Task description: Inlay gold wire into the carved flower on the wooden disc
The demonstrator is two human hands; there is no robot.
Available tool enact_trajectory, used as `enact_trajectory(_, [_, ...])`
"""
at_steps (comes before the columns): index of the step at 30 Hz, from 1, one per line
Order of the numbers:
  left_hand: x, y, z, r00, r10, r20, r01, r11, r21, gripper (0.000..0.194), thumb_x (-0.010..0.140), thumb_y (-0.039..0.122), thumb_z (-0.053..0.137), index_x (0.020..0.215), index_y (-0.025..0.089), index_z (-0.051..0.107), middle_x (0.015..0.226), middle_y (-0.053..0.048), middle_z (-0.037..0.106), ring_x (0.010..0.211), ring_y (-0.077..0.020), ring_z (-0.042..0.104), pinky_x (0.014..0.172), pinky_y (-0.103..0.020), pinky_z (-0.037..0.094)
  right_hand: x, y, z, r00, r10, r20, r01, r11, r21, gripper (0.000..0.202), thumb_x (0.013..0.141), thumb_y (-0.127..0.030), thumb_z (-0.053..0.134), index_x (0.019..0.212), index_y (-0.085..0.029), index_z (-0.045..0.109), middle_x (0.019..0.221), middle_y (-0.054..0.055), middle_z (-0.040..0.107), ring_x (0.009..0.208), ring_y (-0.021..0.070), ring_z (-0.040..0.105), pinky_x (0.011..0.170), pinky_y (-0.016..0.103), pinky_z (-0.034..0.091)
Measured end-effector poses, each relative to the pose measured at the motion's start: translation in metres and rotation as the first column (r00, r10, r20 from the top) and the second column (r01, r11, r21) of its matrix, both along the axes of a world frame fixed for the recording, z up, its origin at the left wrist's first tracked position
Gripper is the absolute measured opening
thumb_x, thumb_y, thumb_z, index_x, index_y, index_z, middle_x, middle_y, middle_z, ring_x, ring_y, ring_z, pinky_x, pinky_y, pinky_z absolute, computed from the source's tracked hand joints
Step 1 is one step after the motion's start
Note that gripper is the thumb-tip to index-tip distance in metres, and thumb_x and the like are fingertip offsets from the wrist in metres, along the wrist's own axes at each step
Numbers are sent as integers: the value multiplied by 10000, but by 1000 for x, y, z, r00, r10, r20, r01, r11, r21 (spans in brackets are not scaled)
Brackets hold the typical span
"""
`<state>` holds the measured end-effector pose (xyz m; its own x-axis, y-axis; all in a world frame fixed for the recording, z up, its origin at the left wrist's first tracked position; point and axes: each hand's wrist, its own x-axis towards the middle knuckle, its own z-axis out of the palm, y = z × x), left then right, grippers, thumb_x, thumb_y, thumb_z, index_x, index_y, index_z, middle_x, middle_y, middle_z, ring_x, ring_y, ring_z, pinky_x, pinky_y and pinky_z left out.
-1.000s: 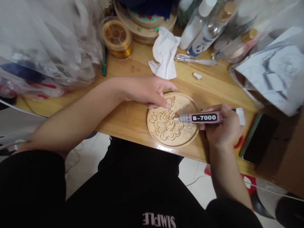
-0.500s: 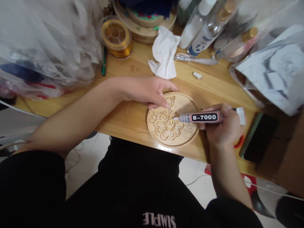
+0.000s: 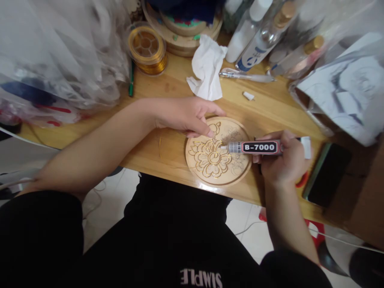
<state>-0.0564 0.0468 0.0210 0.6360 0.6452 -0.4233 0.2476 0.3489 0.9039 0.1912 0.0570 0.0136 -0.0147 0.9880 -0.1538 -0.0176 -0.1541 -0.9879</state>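
Observation:
A round wooden disc [image 3: 240, 172] lies near the table's front edge, with a flower outlined in gold wire and pencil lines at its right. My left hand [image 3: 195, 116] rests on its upper left rim, thumb and forefinger apart, with nothing held between them. The B-7000 glue tube [image 3: 259, 147] is in my right hand [image 3: 283, 158], fingers wrapped round its back part. Its nozzle points left, over the upper part of the wire flower. Whether the tip touches the disc cannot be made out. A thin loose gold wire [image 3: 160, 147] lies left of the disc.
Behind the disc are a crumpled tissue [image 3: 207, 66], a pen [image 3: 246, 75] and a small white cap [image 3: 249, 96]. A gold wire spool [image 3: 147, 50] stands back left, bottles [image 3: 255, 48] back right. A dark phone [image 3: 328, 174] lies at the right, plastic bags [image 3: 60, 52] at the left.
The glue tube and its nozzle have shifted very slightly to the right, together with my right hand's grip. My left hand has stayed in place on the disc.

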Motion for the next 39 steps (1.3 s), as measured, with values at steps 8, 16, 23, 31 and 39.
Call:
enact_trajectory(8, [0, 1, -2, 1000, -18, -1, 18, 1000, 11, 668, 876, 257, 685, 1471, 137, 405, 500, 78, 478, 422, -69, 415, 462, -194, 268, -1, 0, 1, 1000, 0, 7, 0, 1000, -4, 235, 622, -303, 567, 480, -155, 683, 340, 6, 525, 225, 129, 415, 216, 233, 249])
enact_trajectory(16, [-1, 0, -1, 1000, -15, 0, 15, 1000, -6, 685, 876, 243, 681, 1480, 125, 381, 495, 78, 476, 431, -67, 412, 472, -198, 261, 0, -1, 2, 1000, -3, 3, 3, 1000, -6, 248, 642, -315, 570, 470, -165, 669, 335, 0, 514, 217, 138, 411, 211, 240, 240])
enact_trajectory(23, [-1, 0, -1, 1000, -19, -4, 19, 1000, -5, 673, 887, 230, 651, 1485, 118, 363, 501, 77, 472, 434, -72, 406, 483, -210, 254, 0, 0, 2, 1000, -10, 6, 10, 1000, -13, 241, 639, -313, 580, 471, -161, 663, 346, 3, 523, 225, 135, 416, 212, 241, 242])
enact_trajectory(31, [0, 0, 0, 1000, -6, -12, 6, 1000, -22, 681, 883, 206, 657, 1489, 119, 359, 490, 81, 477, 430, -73, 413, 472, -196, 261, 0, 0, 2, 1000, -7, 11, 7, 1000, -11, 237, 642, -311, 581, 474, -166, 663, 341, 0, 519, 226, 136, 417, 216, 239, 240])
enact_trajectory(39, [0, 0, -1, 1000, -9, 8, 9, 1000, 6, 614, 885, 222, 662, 1452, 147, 437, 488, 78, 475, 421, -71, 417, 464, -194, 280, 1, 2, 2, 999, -35, 11, 34, 999, 29, 240, 620, -299, 561, 435, -173, 650, 343, 0, 533, 210, 132, 406, 192, 230, 229])
